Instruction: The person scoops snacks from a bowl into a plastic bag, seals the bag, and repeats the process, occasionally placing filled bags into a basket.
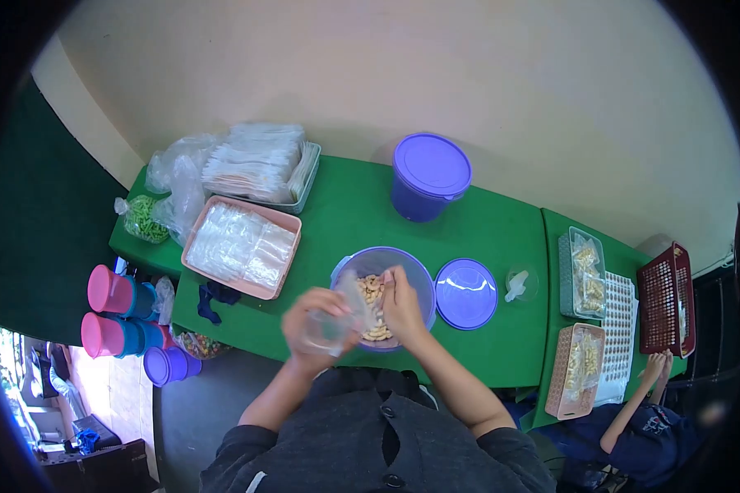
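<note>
- Green tabletop (pixel 345 214) runs across the middle of the frame under a pale wall, with a second green table (pixel 551 246) butted on at the right.
- At lower centre sits a purple bowl (pixel 419 283), open, holding a heap of pale snack pieces (pixel 372 289).
- Left hand (pixel 312 322) is closed around a small clear plastic bag (pixel 341 316), held at the bowl's lower left rim with its mouth tilted up and to the right, toward the bowl.
- Right hand (pixel 401 306) lies over the bowl, fingers bunched down among the snack pieces; whether it pinches any I cannot tell, since the fingertips are hidden.
- The telling relation: the bag's mouth sits just left of the right hand, touching or nearly so, and the snack pieces lie directly under and just above that hand. The right hand is the nearer one to the food; the left only holds the bag.
- The bowl's purple lid (pixel 466 293) lies flat just right of the bowl.
- A lidded purple tub (pixel 429 177) stands above, toward the wall.
- A pink tray of clear bags (pixel 240 245) sits at the left of the bowl.
- At the right edge of the frame, another person's hand (pixel 656 366) rests near baskets of packed snacks (pixel 582 275).
</note>
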### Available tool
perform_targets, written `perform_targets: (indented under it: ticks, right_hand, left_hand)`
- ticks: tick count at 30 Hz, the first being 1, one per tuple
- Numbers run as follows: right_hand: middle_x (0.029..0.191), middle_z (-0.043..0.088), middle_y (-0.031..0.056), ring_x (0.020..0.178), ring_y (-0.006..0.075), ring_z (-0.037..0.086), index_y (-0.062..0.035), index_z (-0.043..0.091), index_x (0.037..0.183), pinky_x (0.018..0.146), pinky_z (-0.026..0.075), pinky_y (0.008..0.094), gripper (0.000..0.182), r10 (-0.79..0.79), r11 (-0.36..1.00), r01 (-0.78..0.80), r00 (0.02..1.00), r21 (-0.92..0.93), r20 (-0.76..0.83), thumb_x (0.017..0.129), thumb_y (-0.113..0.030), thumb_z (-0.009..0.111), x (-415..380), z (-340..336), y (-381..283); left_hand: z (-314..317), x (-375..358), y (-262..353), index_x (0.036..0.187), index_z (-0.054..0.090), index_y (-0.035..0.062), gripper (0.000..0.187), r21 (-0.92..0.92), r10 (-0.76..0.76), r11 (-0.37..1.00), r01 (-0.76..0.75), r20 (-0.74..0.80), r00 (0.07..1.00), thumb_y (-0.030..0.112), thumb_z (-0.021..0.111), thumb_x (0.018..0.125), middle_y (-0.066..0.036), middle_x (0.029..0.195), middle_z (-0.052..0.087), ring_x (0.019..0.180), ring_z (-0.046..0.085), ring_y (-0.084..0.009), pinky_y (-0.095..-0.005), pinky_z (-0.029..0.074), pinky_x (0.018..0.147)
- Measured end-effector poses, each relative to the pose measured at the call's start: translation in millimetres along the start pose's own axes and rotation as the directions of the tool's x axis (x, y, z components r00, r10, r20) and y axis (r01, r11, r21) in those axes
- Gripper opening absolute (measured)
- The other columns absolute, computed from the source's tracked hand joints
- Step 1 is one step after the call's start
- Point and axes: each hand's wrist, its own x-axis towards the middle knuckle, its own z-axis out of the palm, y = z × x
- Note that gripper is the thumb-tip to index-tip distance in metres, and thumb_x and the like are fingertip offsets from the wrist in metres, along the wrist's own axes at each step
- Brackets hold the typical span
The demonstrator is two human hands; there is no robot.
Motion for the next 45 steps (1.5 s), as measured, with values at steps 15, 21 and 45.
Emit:
perform_targets:
  ticks: [15, 21, 45]
  right_hand:
    - [0.094, 0.066, 0.0152, 0.089, 0.0313, 0.063, -0.0026, 0.067, 0.082, 0.078, 0.05, 0.0385, 0.011, 0.129, 0.389, 0.63, 0.685, -0.672, 0.717, 0.073, -0.007, 0.062, 31, -12, 64]
    - [0.085, 0.065, 0.0078, 0.076, 0.0193, 0.064, -0.0083, 0.068, 0.081, 0.058, 0.047, 0.0323, 0.011, -0.119, -0.044, 0.484, 0.866, -0.874, 0.485, 0.078, -0.014, 0.059, 0, -20, 48]
    - [0.068, 0.057, 0.0041, 0.065, 0.0129, 0.053, 0.0001, 0.059, 0.092, 0.062, 0.043, 0.0292, 0.027, 0.063, 0.997, -0.044, 0.95, -0.068, 0.307, 0.097, -0.024, 0.048, -5, -26, 68]
  left_hand:
    - [-22, -16, -86, 0.088, 0.053, 0.0017, 0.039, 0.44, -0.629, 0.692, 0.572, -0.02, 0.777, 0.012, 0.081, 0.061, -0.012, 0.081, 0.065, 0.074, 0.065, -0.0217, -0.0318, 0.05, 0.07]
    - [7, -9, -38, 0.088, 0.056, 0.0038, 0.032, 0.36, -0.614, 0.747, 0.558, 0.055, 0.787, 0.007, 0.076, 0.062, -0.009, 0.079, 0.065, 0.076, 0.064, -0.0171, -0.029, 0.049, 0.07]
    - [-16, -26, -82, 0.081, 0.054, 0.0025, 0.031, 0.345, -0.62, 0.71, 0.613, -0.106, 0.778, 0.008, 0.079, 0.064, -0.008, 0.074, 0.066, 0.071, 0.065, -0.0129, -0.027, 0.051, 0.065]
